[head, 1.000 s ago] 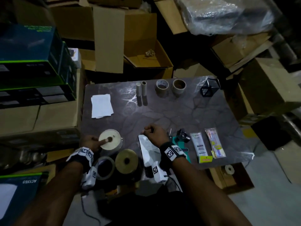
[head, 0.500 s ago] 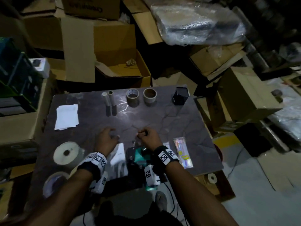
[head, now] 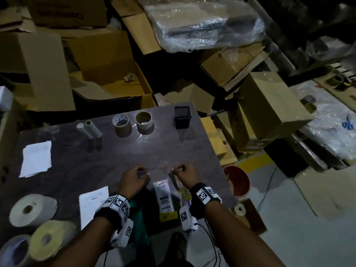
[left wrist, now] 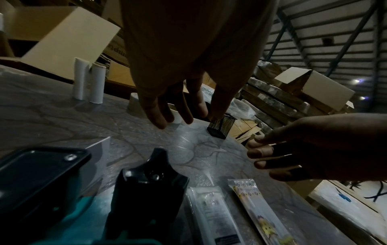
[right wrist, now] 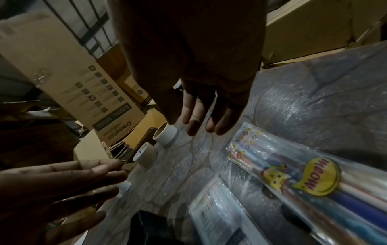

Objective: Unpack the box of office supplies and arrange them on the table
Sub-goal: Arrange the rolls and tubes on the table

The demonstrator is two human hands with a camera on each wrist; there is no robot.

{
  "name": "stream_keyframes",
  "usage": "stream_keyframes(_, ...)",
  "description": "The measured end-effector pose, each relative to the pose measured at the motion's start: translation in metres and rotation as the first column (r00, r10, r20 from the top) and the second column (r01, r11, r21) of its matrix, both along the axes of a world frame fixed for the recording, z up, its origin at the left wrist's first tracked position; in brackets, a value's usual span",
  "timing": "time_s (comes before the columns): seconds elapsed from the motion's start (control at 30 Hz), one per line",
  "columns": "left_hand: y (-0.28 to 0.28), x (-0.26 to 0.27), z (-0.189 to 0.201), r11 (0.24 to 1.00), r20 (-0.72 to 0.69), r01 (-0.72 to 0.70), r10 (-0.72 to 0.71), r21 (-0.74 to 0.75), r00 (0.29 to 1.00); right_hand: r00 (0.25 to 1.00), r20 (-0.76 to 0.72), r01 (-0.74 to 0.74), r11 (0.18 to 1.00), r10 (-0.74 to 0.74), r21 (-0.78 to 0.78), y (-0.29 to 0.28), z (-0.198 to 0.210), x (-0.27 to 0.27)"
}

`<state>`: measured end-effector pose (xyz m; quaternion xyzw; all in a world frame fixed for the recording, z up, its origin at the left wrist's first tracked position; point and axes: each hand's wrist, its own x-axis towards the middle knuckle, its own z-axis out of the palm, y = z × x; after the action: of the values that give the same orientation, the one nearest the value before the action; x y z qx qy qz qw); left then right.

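Note:
Both hands hover side by side over the near middle of the dark table [head: 107,162]. In the wrist views the fingers of my left hand [head: 134,178] [left wrist: 178,114] and right hand [head: 183,173] [right wrist: 199,126] hang straight and relaxed, holding nothing. Below them lie a white packet [head: 164,199] [left wrist: 211,213] and a clear pen packet with a yellow cartoon label [head: 182,191] [right wrist: 293,180]. A teal and black tape dispenser [head: 138,214] [left wrist: 146,190] sits under my left wrist, beside a white sheet [head: 92,203].
Along the far edge stand two white tubes [head: 89,129], two tape rolls [head: 122,123] [head: 144,120] and a black mesh holder [head: 182,117]. White paper [head: 36,158] and three big rolls [head: 30,209] lie left. An open cardboard box [head: 107,79] is behind, a red bucket [head: 238,182] right.
My left hand has left the white roll at the left and come to the middle beside my right hand. Both hands then shifted right, over the packets. My view has turned right.

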<state>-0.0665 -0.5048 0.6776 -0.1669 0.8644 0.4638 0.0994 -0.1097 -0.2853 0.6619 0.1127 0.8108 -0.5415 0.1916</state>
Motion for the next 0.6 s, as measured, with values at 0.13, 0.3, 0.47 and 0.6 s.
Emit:
stream_keyframes(0.13, 0.015, -0.033, 0.01, 0.998, -0.012, 0.057, -0.057, 0.008, 0.998, 0.995, 0.067, 0.08, 0.997, -0.08, 0.003, 0.013, -0.011, -0.012)
stream_keyframes(0.3, 0.069, -0.082, 0.017, 0.983, -0.091, 0.172, -0.165, 0.066, 0.982, 0.975, 0.032, 0.219, 0.976, -0.219, 0.003, 0.043, 0.016, -0.024)
stream_keyframes(0.47, 0.099, -0.083, 0.013, 0.982, -0.084, 0.159, -0.151, 0.101, 0.985, 0.992, -0.036, 0.122, 0.985, -0.119, 0.122, 0.074, 0.044, -0.034)
stream_keyframes(0.6, 0.093, -0.07, 0.014, 0.997, -0.049, 0.054, -0.052, 0.05, 0.997, 0.998, -0.035, -0.049, 0.996, 0.051, 0.075, 0.063, 0.051, -0.044)
